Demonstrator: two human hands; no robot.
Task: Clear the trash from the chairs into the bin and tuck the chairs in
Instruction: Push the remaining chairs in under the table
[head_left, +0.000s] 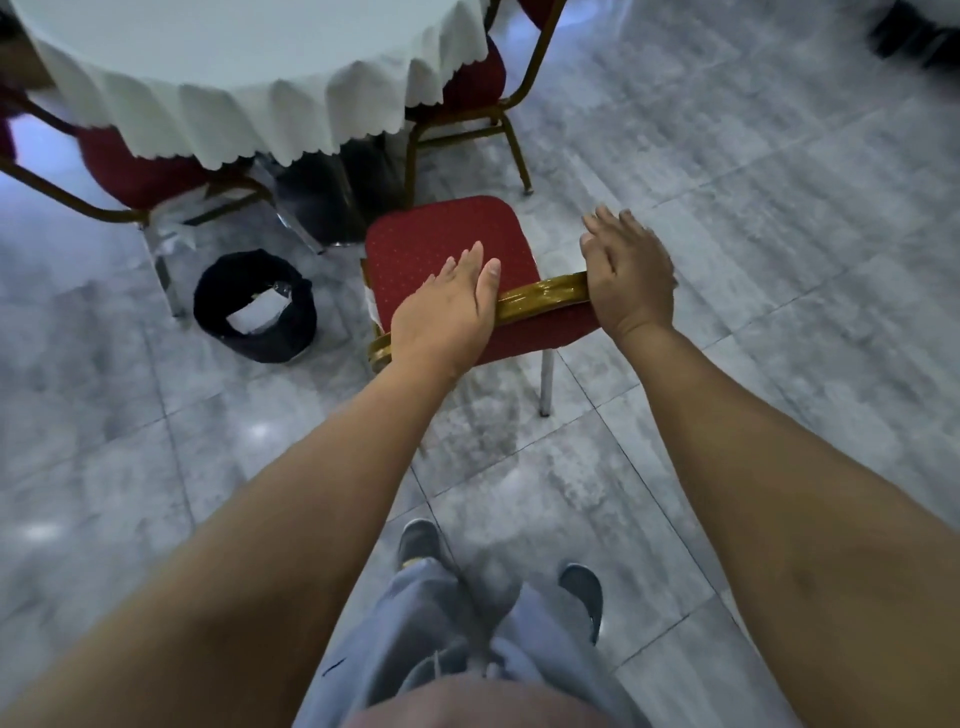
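- Right now the red-cushioned chair (447, 234) stands on the grey tiled floor (727, 208), just short of the round table (249, 47), its seat facing the table and its gold top rail (540, 296) nearest the person.
- Left hand (447, 312) lies flat over the left part of that rail, fingers stretched forward over the seat and not curled, so an open palm resting there rather than a clasp.
- Right hand (628, 275) sits on the right end of the rail, palm down, fingers spread loosely forward; whether the thumb wraps under the rail cannot be told.
- A scrap of white paper (371, 306) peeks out at the seat's left edge, just beside the left hand.
- Off to the left, on the floor, sits the black bin (254, 312), near the chair but not touching it, with white paper (254, 312) showing inside.
- White scalloped tablecloth (291, 119) hangs over the table's edge.
- Two more red chairs flank it: one on the left (130, 171), partly under the cloth, and one on the right (478, 78), tucked close.
- Down at the bottom, the person's grey trousers (431, 623) and dark shoes (582, 592) stand on the tiles behind the chair.
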